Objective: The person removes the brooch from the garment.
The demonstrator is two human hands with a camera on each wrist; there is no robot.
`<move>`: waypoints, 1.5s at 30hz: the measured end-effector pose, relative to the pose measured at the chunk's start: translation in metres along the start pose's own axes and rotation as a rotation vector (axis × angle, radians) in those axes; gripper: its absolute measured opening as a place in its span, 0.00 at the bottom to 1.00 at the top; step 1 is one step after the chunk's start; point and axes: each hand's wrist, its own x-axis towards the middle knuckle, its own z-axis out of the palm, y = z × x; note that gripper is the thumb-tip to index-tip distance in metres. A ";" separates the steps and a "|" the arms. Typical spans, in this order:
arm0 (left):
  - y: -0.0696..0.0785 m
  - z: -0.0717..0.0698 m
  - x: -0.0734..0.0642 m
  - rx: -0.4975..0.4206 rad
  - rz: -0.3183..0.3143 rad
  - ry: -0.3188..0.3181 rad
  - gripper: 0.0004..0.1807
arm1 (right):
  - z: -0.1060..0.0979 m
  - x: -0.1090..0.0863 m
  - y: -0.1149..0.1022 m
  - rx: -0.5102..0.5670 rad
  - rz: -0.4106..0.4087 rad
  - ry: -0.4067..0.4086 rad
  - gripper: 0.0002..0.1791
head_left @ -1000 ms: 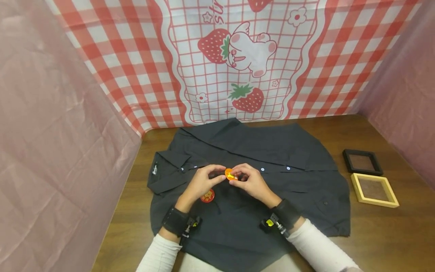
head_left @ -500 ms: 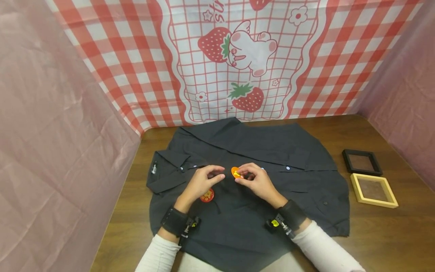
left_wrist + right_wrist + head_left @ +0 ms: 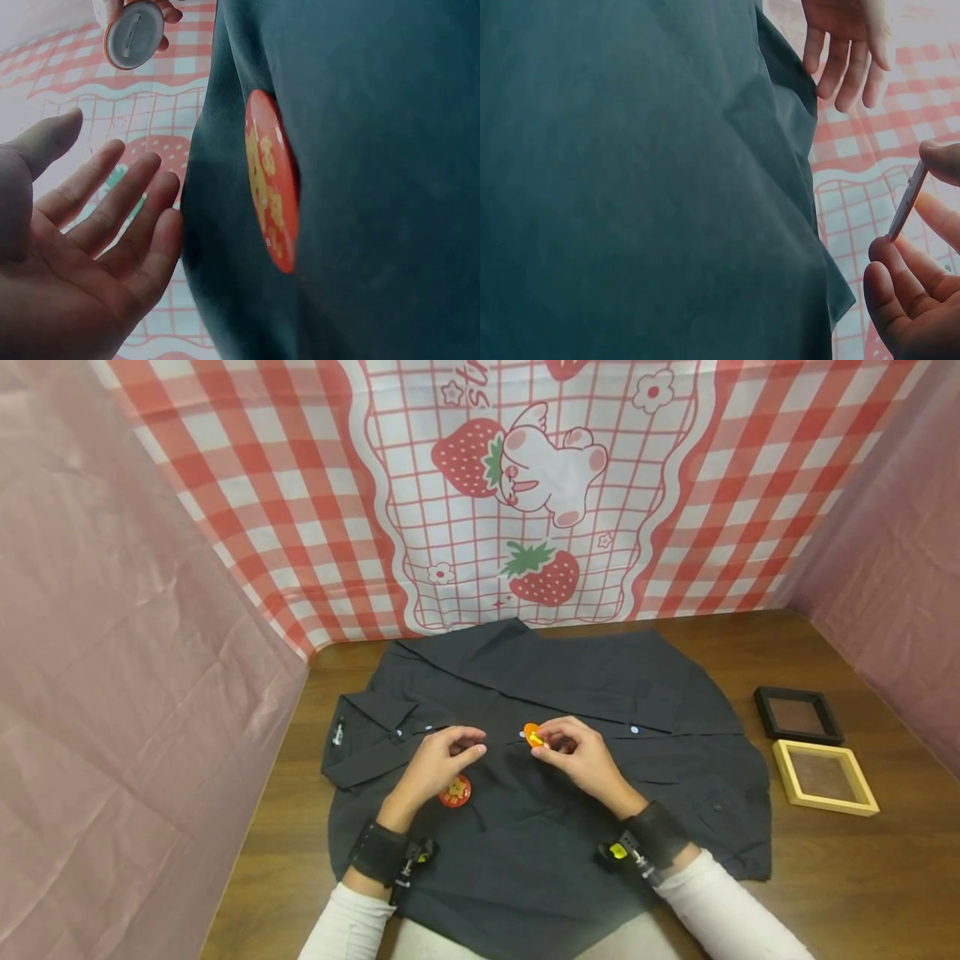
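My right hand [image 3: 581, 758] pinches an orange button badge [image 3: 533, 735] by its edge, above the middle of a dark grey shirt [image 3: 540, 852]. In the left wrist view the badge's silver back [image 3: 135, 36] shows, with its pin lying across it. Seen edge-on in the right wrist view, the badge [image 3: 907, 201] sits between thumb and fingertips. My left hand [image 3: 438, 764] holds nothing; its fingers are loosely bent over the shirt. Just below it, a red button badge [image 3: 455, 791] with a yellow figure lies on the shirt front.
The shirt lies spread over a brown wooden table [image 3: 825, 877], collar to the left. On the right are a black square frame [image 3: 829, 718] and a pale yellow frame [image 3: 784, 777]. A red-checked strawberry cloth [image 3: 300, 527] hangs behind; pink cloth [image 3: 150, 652] flanks the sides.
My right hand has drawn the orange badge away to the right, out of reach of my left fingers. The left hand has shifted slightly left; the red badge stays put.
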 end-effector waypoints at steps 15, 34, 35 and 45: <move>0.001 0.000 -0.002 0.027 0.013 -0.014 0.15 | -0.010 0.000 0.004 -0.040 -0.003 0.037 0.13; -0.002 0.000 -0.005 0.046 0.003 -0.007 0.15 | -0.017 0.001 0.039 -0.062 0.069 0.099 0.14; -0.002 0.000 -0.005 0.051 0.004 -0.008 0.15 | -0.018 0.000 0.041 -0.058 0.068 0.102 0.14; 0.002 -0.005 -0.002 0.101 0.017 -0.017 0.16 | -0.028 0.001 0.040 -0.046 0.035 0.108 0.12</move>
